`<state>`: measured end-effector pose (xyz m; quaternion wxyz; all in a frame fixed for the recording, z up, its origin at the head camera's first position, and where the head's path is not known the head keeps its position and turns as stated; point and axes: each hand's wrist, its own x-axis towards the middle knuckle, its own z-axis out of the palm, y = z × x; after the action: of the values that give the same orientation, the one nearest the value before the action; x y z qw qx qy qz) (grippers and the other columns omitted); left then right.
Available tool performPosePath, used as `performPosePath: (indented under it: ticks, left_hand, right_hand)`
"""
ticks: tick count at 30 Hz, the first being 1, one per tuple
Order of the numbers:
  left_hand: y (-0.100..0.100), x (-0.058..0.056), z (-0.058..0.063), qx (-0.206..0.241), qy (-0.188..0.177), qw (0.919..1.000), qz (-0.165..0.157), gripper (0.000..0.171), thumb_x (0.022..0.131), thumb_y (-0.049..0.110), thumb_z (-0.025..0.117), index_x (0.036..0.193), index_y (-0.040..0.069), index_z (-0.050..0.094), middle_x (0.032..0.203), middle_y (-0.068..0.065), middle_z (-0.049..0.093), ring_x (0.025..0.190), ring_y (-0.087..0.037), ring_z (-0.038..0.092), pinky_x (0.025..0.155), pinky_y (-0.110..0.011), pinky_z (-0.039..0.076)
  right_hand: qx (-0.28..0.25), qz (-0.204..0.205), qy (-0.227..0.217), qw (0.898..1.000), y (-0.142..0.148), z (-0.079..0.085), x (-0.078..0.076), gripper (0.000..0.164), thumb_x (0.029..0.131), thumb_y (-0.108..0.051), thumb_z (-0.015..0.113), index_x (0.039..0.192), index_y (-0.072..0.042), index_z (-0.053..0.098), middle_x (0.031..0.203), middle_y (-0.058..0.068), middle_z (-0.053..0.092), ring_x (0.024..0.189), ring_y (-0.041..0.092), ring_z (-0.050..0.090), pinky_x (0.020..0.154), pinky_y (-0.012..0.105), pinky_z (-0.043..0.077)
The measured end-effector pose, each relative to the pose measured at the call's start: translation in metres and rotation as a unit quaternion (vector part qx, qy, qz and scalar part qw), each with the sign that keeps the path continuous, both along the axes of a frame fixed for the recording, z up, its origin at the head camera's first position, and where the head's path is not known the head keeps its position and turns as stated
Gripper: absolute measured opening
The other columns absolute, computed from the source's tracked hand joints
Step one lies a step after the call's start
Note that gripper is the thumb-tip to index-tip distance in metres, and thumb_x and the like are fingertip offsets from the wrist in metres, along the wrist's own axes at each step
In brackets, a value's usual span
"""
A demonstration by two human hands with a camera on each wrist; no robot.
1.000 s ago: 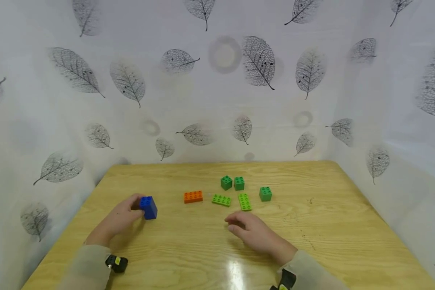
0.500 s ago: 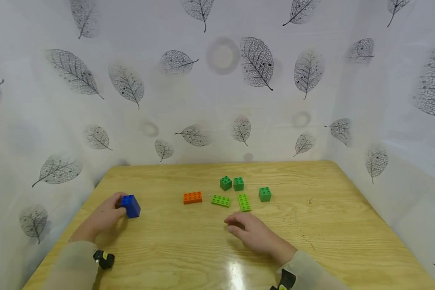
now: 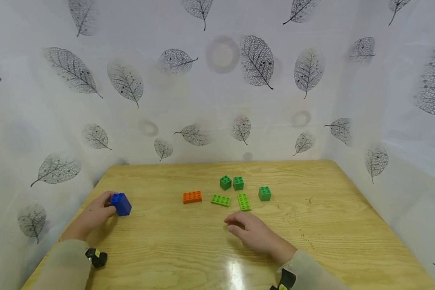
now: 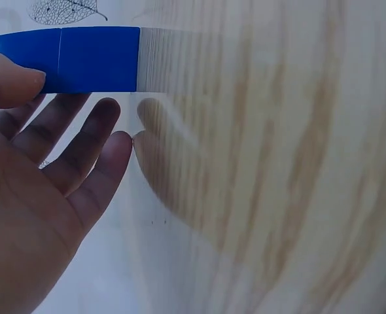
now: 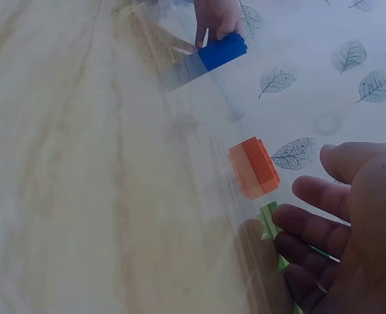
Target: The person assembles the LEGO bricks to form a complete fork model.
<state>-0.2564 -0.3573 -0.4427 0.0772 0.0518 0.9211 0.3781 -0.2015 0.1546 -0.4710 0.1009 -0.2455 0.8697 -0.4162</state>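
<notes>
blue block (image 3: pixel 121 204), standing on the table (image 3: pixel 174 249), long axis upright; pinched at the fingertips of the left hand (image 3: pixel 93 213), just right of its palm. right hand (image 3: pixel 251 231): well apart, holding nothing, fingers loosely curved near a lime brick (image 3: pixel 244 202).

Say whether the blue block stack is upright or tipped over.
Upright: the blue stack shows its studs on top in the head view, its flat base toward the table.

Looks bright in the head view; glares white off the near table (image 3: pixel 174 253); looks dimmer in both wrist views.
</notes>
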Motion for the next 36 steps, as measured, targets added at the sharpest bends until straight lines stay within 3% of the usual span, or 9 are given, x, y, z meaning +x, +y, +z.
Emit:
performPosePath:
  ticks: [9, 17, 21, 25, 30, 36]
  left_hand:
    - [0.006, 0.008, 0.008, 0.016, 0.013, 0.9998, 0.002, 0.063, 0.103, 0.014, 0.052, 0.156, -0.002, 0.022, 0.149, -0.036, 0.035, 0.133, -0.055, 0.036, 0.099, -0.068, 0.037]
    - [0.02, 0.019, 0.03, 0.015, 0.101, 0.9948, 0.0, 0.07, 0.106, 0.028, 0.055, 0.16, 0.002, 0.019, 0.157, -0.029, 0.03, 0.14, -0.051, 0.029, 0.105, -0.068, 0.03]
    - [0.042, 0.024, 0.04, 0.003, 0.142, 0.9898, -0.001, 0.07, 0.104, 0.028, 0.058, 0.159, 0.004, 0.022, 0.157, -0.028, 0.03, 0.141, -0.051, 0.028, 0.106, -0.07, 0.026]
    - [0.07, 0.029, 0.045, -0.02, 0.18, 0.9832, -0.022, 0.066, 0.103, 0.031, 0.06, 0.156, 0.004, 0.031, 0.154, -0.025, 0.035, 0.139, -0.049, 0.032, 0.103, -0.07, 0.03]
    - [0.101, 0.031, 0.043, -0.026, 0.167, 0.9832, -0.068, 0.063, 0.103, 0.031, 0.061, 0.155, 0.009, 0.035, 0.153, -0.019, 0.04, 0.137, -0.044, 0.038, 0.1, -0.066, 0.039]
    - [0.133, 0.028, 0.033, -0.023, 0.126, 0.9868, -0.099, 0.062, 0.103, 0.03, 0.061, 0.155, 0.011, 0.036, 0.154, -0.016, 0.041, 0.139, -0.038, 0.04, 0.106, -0.062, 0.038]
  right_hand:
    - [0.003, 0.003, 0.002, 1.0, -0.001, 0.002, 0.0, 0.033, 0.106, -0.036, 0.053, 0.131, -0.018, 0.065, 0.124, -0.012, 0.063, 0.121, 0.014, 0.056, 0.103, 0.046, 0.045]
    - [0.001, 0.0, 0.004, 1.0, 0.0, 0.002, -0.001, 0.033, 0.106, -0.035, 0.054, 0.132, -0.017, 0.063, 0.125, -0.01, 0.063, 0.121, 0.015, 0.057, 0.104, 0.047, 0.044]
    - [0.004, -0.013, 0.014, 1.0, 0.002, 0.004, -0.001, 0.033, 0.105, -0.033, 0.055, 0.133, -0.017, 0.064, 0.127, -0.011, 0.063, 0.121, 0.015, 0.057, 0.103, 0.046, 0.045]
    - [-0.004, -0.03, 0.019, 0.999, 0.004, 0.006, 0.0, 0.031, 0.105, -0.029, 0.055, 0.132, -0.016, 0.063, 0.127, -0.009, 0.063, 0.114, 0.014, 0.06, 0.096, 0.044, 0.049]
    - [-0.003, -0.042, 0.015, 0.999, 0.009, 0.008, 0.0, 0.033, 0.106, -0.029, 0.055, 0.135, -0.016, 0.061, 0.128, -0.003, 0.064, 0.107, 0.012, 0.061, 0.091, 0.042, 0.051]
    - [0.002, -0.077, 0.028, 0.997, 0.017, 0.014, -0.003, 0.032, 0.104, -0.025, 0.059, 0.135, -0.018, 0.061, 0.125, 0.0, 0.064, 0.109, 0.015, 0.06, 0.092, 0.045, 0.05]
